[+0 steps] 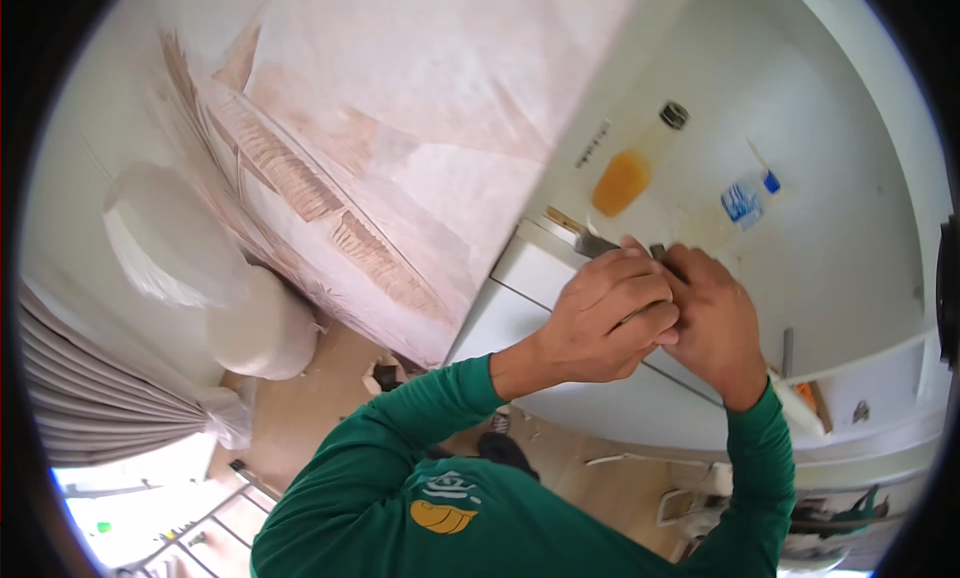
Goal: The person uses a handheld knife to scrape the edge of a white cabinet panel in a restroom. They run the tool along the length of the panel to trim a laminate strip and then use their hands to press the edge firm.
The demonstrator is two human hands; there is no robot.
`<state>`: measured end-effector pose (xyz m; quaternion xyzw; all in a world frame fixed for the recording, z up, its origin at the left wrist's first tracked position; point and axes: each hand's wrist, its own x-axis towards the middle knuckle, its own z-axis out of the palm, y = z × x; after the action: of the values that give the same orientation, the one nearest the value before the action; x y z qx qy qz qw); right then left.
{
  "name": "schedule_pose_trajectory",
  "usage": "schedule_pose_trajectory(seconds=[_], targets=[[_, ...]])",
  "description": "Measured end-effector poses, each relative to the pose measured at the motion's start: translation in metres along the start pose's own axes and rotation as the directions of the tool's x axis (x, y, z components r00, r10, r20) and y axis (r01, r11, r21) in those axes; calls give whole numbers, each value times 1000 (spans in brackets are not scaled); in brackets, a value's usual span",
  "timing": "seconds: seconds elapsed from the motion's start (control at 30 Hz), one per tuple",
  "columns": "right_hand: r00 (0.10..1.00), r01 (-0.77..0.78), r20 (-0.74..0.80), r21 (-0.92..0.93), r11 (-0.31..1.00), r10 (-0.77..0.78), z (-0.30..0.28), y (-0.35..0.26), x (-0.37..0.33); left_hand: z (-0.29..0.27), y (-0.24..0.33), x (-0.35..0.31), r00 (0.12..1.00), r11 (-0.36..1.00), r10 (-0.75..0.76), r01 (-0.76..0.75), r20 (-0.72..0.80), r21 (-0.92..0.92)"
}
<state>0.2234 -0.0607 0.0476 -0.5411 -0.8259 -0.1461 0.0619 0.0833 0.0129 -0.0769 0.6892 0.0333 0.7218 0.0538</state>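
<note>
My two hands are close together over the edge of a white surface (820, 248). My left hand (615, 303) is closed, its fingers bent inward against my right hand. A flat grey metal piece (595, 244), like a scraper blade, sticks out at the far side of the left fingers; its other end is hidden. My right hand (715, 318) is curled too, with a dark end of something (657, 250) showing by its index finger. Whether both dark parts belong to one tool cannot be seen. Beyond the hands lies a clear bottle with orange liquid (622, 183).
A water bottle with a blue cap (742, 204) lies farther right. Left of the hands spreads a large pale panel with a brown feather pattern (340, 178). Two white wrapped round shapes (260, 323) and a grey curtain (100, 378) stand at far left. A metal frame (215, 523) is at lower left.
</note>
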Motion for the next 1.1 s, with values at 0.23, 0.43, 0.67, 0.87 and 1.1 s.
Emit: schedule_pose_trajectory(seconds=[0.23, 0.43, 0.67, 0.87, 1.1], targets=[[989, 135, -68, 114, 984, -128, 4, 7, 1, 39, 10, 0, 977, 991, -104, 86, -188, -104], [985, 134, -101, -43, 990, -138, 14, -3, 4, 38, -3, -9, 980, 995, -102, 98, -168, -32], [987, 120, -104, -5, 993, -120, 16, 2, 3, 48, -9, -10, 969, 995, -100, 92, -224, -46], [985, 157, -68, -48, 986, -160, 12, 8, 6, 43, -9, -7, 967, 996, -72, 84, -243, 40], [969, 187, -156, -52, 981, -193, 21, -8, 16, 34, -13, -8, 965, 996, -83, 73, -249, -51]])
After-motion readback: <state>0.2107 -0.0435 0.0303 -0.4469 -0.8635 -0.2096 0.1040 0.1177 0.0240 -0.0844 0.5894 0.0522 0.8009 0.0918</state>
